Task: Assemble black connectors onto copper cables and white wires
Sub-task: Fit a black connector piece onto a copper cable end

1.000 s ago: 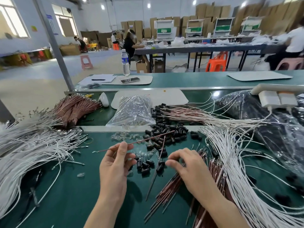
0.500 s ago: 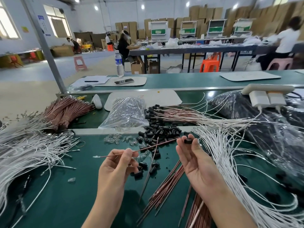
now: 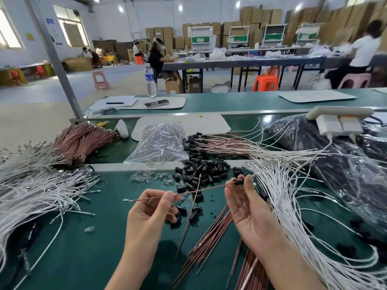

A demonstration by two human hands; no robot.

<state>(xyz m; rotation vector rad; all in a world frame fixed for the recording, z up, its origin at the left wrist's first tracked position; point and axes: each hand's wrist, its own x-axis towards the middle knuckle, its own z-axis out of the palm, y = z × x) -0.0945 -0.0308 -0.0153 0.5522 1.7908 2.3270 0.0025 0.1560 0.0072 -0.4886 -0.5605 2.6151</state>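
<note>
My left hand (image 3: 149,212) pinches a thin copper cable (image 3: 201,189) that runs level above the green mat, a small metal terminal at its left end. My right hand (image 3: 247,206), palm up, pinches a black connector (image 3: 238,181) between thumb and fingertips at the cable's right end. A pile of loose black connectors (image 3: 201,170) lies just beyond both hands. Loose copper cables (image 3: 209,241) lie on the mat between my wrists. White wires (image 3: 297,206) fan out to the right, and another heap of white wires (image 3: 31,189) lies at the left.
A clear bag of small parts (image 3: 161,143) and a bundle of copper cables (image 3: 83,141) sit behind the mat. Finished cables with black connectors (image 3: 219,143) lie at centre back. Dark plastic bags (image 3: 345,160) and a white power strip (image 3: 339,120) fill the right. People work at far tables.
My right hand rose from the connector pile with one black connector and brought it to the right end of the copper cable. My left hand lifted the cable slightly.
</note>
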